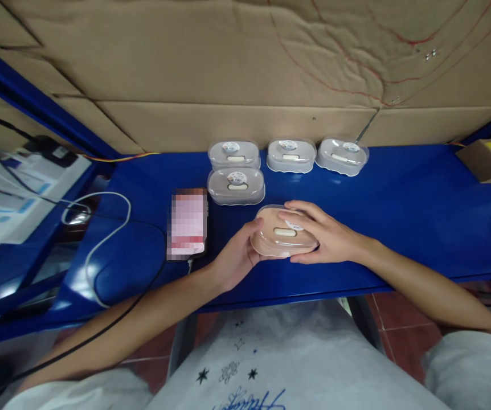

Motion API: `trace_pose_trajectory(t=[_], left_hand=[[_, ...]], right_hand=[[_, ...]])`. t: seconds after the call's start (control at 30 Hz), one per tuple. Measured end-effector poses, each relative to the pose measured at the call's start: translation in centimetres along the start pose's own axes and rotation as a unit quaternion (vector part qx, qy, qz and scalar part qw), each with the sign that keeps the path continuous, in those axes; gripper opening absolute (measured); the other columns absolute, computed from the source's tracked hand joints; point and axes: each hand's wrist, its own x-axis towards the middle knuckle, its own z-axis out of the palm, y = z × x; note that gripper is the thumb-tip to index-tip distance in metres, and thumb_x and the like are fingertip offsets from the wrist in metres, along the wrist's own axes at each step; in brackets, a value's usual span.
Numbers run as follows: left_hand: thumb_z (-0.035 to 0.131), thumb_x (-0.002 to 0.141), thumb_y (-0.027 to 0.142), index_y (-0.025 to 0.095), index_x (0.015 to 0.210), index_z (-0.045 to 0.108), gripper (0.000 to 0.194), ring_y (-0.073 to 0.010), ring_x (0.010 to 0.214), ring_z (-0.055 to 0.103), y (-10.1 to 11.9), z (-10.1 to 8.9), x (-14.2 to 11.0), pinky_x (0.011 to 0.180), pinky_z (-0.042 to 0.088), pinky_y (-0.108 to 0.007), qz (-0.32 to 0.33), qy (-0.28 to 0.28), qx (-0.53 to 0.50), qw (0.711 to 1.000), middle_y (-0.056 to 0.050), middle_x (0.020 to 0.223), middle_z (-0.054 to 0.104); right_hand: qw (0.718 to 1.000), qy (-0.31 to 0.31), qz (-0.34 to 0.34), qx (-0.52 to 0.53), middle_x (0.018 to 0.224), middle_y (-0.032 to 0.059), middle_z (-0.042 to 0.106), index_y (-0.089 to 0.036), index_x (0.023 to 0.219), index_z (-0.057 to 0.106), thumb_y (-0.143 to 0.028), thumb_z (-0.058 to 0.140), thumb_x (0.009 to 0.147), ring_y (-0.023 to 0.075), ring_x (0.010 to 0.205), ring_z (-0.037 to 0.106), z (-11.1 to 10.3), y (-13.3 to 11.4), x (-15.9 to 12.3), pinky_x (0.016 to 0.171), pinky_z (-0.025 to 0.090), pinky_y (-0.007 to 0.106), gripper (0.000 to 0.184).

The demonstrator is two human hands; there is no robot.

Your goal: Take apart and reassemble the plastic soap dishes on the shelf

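Transparent plastic, with a peach-coloured body showing through it, makes up the oval lidded box (271, 244), which is between the two hands near the front edge of the blue tabletop (425, 222). The left hand (237, 259) grips the left end, its thumb on the lid (267, 232) and its other fingers partly hidden at the side. The right hand (333, 236) is curved around the right end, some fingers over the lid and sticker, the others low at the side. Whether the bottom touches the table, I cannot tell.

I judge this box light, because it looks thin-walled and probably hollow; what is inside, I cannot tell. The lid should be stiff but a little springy, and its glossy surface may slip under dry fingers. A hard squeeze on the clear dome could bend or crack it, so the safer hold seems low on both rounded ends, where the body should give support. The small white oblong piece (285, 232) on top looks too small for carrying the whole weight.

Four similar boxes with greyish bodies (237, 196) are behind it, and the phone (188, 225) lies to the left, well apart from the held box.
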Motion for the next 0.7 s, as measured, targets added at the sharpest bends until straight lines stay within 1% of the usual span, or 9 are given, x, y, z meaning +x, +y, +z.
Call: trace_pose_trajectory(t=[0.13,0.23,0.37,0.43,0.5,0.53,0.6,0.67,0.7], left_hand=[[0.060,0.105,0.043,0.019,0.130,0.074,0.038,-0.0283,0.114,0.076,-0.2,0.1,0.1,0.091,0.066,-0.039,-0.006,0.020,0.000,1.000,-0.011,0.126,0.080],[0.060,0.106,0.043,0.018,0.131,0.072,0.037,-0.0272,0.122,0.073,0.2,0.4,0.2,0.105,0.061,-0.040,0.017,0.049,-0.019,0.998,-0.012,0.128,0.079],[0.056,0.108,0.041,0.012,0.146,0.059,0.048,-0.0307,0.127,0.072,1.0,0.5,0.1,0.118,0.050,-0.047,0.039,0.062,-0.034,0.997,-0.020,0.130,0.077],[0.057,0.107,0.039,0.011,0.151,0.054,0.052,-0.0326,0.128,0.072,1.2,0.5,0.0,0.119,0.048,-0.050,0.038,0.061,-0.030,0.997,-0.022,0.134,0.075],[0.058,0.106,0.038,0.012,0.151,0.054,0.053,-0.0335,0.128,0.071,1.1,0.5,-0.1,0.118,0.048,-0.052,0.031,0.054,-0.021,0.998,-0.023,0.137,0.073],[0.058,0.105,0.039,0.012,0.150,0.054,0.052,-0.0337,0.127,0.071,1.0,0.5,-0.2,0.117,0.049,-0.052,0.029,0.048,-0.016,0.998,-0.022,0.138,0.073],[0.058,0.105,0.040,0.012,0.147,0.057,0.051,-0.0335,0.124,0.071,1.0,0.5,-0.3,0.112,0.053,-0.051,0.032,0.035,-0.004,0.999,-0.022,0.137,0.073],[0.058,0.105,0.041,0.012,0.144,0.060,0.049,-0.0325,0.120,0.072,1.0,0.6,-0.5,0.105,0.056,-0.048,0.040,0.024,0.010,0.999,-0.021,0.135,0.073],[0.058,0.105,0.042,0.013,0.142,0.062,0.048,-0.0318,0.117,0.072,1.0,0.5,-0.5,0.101,0.057,-0.046,0.043,0.020,0.016,0.999,-0.020,0.133,0.074]], right_hand=[[1.000,0.002,-0.002,0.016,0.166,0.0153,0.039,-0.035,0.170,0.027,-0.057,0.082,0.088,0.0366,0.154,0.043,-0.3,0.7,0.2,0.122,0.047,0.056,0.101],[0.999,0.033,0.022,0.012,0.161,0.0159,0.047,-0.033,0.167,0.031,-0.061,0.086,0.082,0.0369,0.152,0.047,-1.2,2.2,0.2,0.121,0.047,0.059,0.104],[0.995,0.063,0.063,-0.051,0.161,0.0162,0.049,-0.032,0.160,0.043,-0.062,0.084,0.084,0.0395,0.151,0.048,-2.6,5.0,0.0,0.122,0.044,0.064,0.091],[0.992,0.058,0.071,-0.085,0.163,0.0150,0.049,-0.033,0.159,0.046,-0.063,0.081,0.086,0.0402,0.152,0.046,-3.1,6.3,0.0,0.123,0.040,0.065,0.087],[0.988,0.050,0.084,-0.120,0.168,0.0130,0.045,-0.036,0.160,0.045,-0.067,0.079,0.087,0.0425,0.157,0.039,-3.2,7.1,0.0,0.126,0.032,0.070,0.087],[0.985,0.048,0.094,-0.134,0.171,0.0122,0.041,-0.037,0.162,0.043,-0.070,0.078,0.085,0.0443,0.160,0.033,-3.3,7.3,0.0,0.126,0.028,0.072,0.090],[0.981,0.046,0.121,-0.146,0.177,0.0124,0.030,-0.037,0.167,0.033,-0.077,0.079,0.079,0.0481,0.163,0.023,-3.7,7.5,-0.1,0.126,0.021,0.077,0.107],[0.981,0.043,0.135,-0.131,0.181,0.0139,0.019,-0.035,0.172,0.020,-0.083,0.081,0.071,0.0497,0.164,0.018,-4.4,7.7,-0.3,0.126,0.019,0.078,0.127],[0.982,0.043,0.138,-0.120,0.181,0.0140,0.016,-0.034,0.172,0.016,-0.084,0.080,0.070,0.0487,0.165,0.016,-4.9,7.9,-0.5,0.127,0.019,0.077,0.130]])
